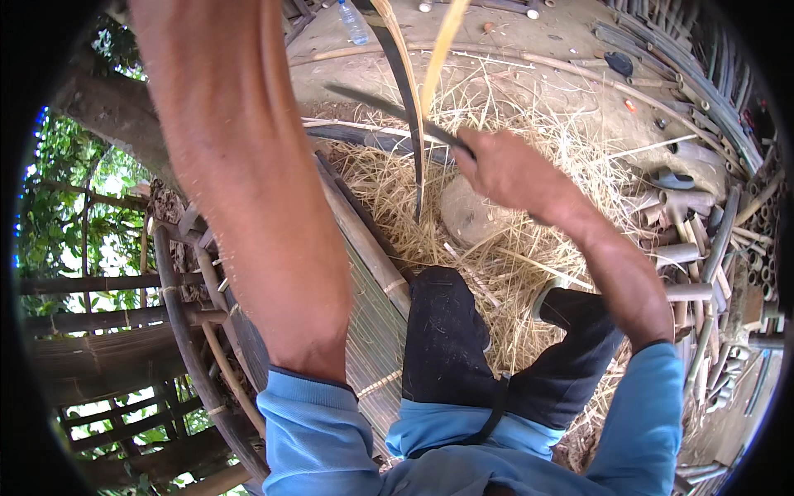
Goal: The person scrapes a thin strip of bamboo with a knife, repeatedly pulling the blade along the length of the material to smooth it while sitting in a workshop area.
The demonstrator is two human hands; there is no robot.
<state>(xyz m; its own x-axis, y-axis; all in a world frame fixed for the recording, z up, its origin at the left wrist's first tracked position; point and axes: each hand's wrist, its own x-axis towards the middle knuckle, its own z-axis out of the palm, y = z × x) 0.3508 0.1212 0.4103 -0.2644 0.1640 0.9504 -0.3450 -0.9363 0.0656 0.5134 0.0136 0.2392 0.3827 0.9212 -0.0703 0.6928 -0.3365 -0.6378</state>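
My right hand (517, 174) is closed round the handle of a long knife (372, 101), whose dark blade points to the left. The blade crosses a bamboo strip (405, 78) that is parted above it into two lengths: a dark-skinned one on the left and a pale yellow sliver (440, 54) on the right. The strip's dark lower end hangs free above the shavings. My left forearm reaches up past the top edge, so my left hand is out of sight. Behind the knife hand stands a round chopping block (473, 211).
Pale bamboo shavings (571, 136) cover the ground round the block. I sit with a slatted bamboo bench (368, 331) at my left. Cut bamboo tubes (678, 252) are piled at the right, and long poles (703, 107) lie beyond. A plastic bottle (354, 23) is at the top.
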